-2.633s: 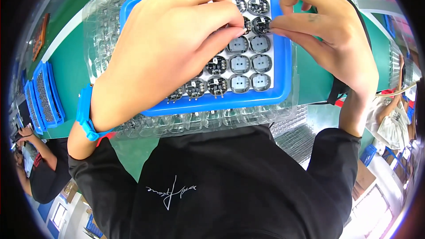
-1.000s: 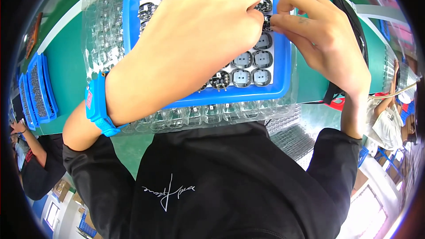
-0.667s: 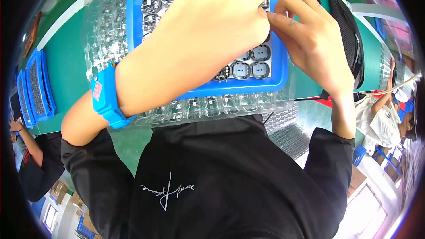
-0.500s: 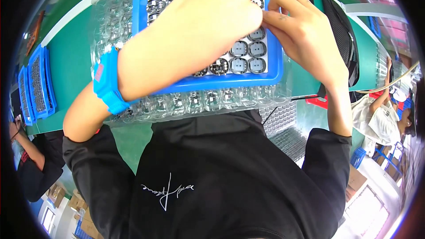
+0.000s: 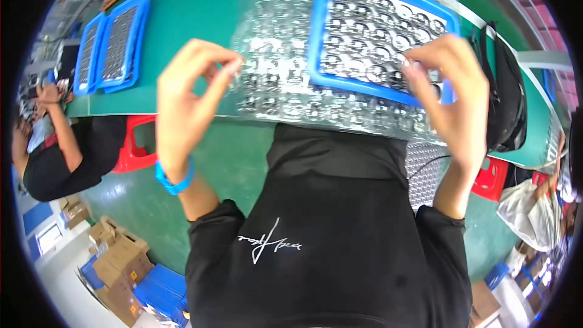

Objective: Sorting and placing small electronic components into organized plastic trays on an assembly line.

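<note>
Rows of rounded electronic modules (image 5: 361,28) sit in the big blue tray (image 5: 315,48), itself resting on the right part of the clear blister tray (image 5: 267,94), along the desk's (image 5: 182,18) near edge. And over the blue tray's right side, here's the right hand (image 5: 455,88), thumb and forefinger drawn close; can't tell whether they grasp a module! At the blister tray's left edge, the left hand (image 5: 182,94), fingertips bunched, anything between them lost in blur. Farther left, two smaller-looking blue trays (image 5: 142,30); right, a black backpack (image 5: 509,100).
</note>
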Available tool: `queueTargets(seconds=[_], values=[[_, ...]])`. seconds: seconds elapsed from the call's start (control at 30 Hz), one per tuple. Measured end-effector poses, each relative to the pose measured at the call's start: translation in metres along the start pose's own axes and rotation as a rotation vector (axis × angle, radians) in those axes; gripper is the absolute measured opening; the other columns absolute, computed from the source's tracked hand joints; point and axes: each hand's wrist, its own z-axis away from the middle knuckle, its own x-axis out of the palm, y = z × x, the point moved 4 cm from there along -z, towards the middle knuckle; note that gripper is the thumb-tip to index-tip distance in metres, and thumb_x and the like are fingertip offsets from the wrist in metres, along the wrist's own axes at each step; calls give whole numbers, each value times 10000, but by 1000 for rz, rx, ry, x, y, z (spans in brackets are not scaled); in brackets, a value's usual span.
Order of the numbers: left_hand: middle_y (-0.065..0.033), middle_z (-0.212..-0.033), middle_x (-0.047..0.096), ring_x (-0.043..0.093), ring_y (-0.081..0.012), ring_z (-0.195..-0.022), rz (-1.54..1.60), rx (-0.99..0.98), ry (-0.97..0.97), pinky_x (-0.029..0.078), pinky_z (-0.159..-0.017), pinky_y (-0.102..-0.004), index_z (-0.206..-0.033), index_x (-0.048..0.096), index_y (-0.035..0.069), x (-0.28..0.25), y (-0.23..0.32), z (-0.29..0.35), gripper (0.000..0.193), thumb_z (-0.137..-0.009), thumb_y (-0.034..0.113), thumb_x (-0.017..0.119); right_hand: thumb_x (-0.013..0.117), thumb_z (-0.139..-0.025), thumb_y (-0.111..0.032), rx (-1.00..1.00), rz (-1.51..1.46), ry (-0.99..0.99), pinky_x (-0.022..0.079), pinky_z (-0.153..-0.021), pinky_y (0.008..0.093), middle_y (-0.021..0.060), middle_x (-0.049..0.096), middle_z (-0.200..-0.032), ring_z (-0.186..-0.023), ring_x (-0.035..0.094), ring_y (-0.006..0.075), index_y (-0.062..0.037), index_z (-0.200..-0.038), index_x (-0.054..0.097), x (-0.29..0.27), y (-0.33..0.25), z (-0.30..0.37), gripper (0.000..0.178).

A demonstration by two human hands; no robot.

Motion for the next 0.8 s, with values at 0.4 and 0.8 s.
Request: queueTargets(seconds=[0.4,0.8], values=[[-111,-940,631,658,-242,-765,-40,-64,-130,543,-692,-377,-1078,757,-2,22,-7,26,168,-916,17,796,728,-752,-102,-325,170,-123,518,-854,385,122,654,-1002,-1048,624,289,-17,-783,742,134,-91,-39,90],[-72,-947,647,607,-152,-735,46,180,-92,471,-627,-290,-978,731,-4,13,36,-40,91,-931,8,808,818,-905,-34,-34,-104,34,500,-779,338,51,614,-919,-893,626,206,-12,-996,798,-38,63,17,96]])
